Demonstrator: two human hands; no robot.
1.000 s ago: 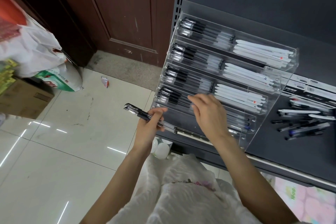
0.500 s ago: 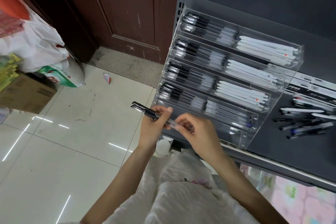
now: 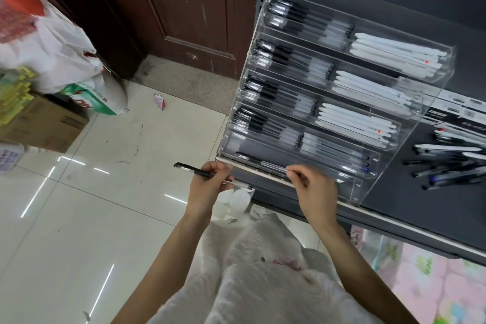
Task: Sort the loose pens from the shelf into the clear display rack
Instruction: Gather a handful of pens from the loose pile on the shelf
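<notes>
While the left hand (image 3: pixel 207 187) grips a few black-capped pens (image 3: pixel 196 171) beside the clear rack (image 3: pixel 394 166), the right hand (image 3: pixel 317 189) has its fingers (image 3: pixel 295 173) pinching one clear pen (image 3: pixel 265 165) at the lowest tier. Loose pens (image 3: pixel 447 166) lie on the shelf (image 3: pixel 420 205) to the right.

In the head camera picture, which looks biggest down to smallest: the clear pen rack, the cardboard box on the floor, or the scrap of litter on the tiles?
1. Clear display rack, by far the largest.
2. Cardboard box, though the frame edge cuts it off and bags cover part of it, so its true size is unsure.
3. Litter scrap, tiny.
</notes>
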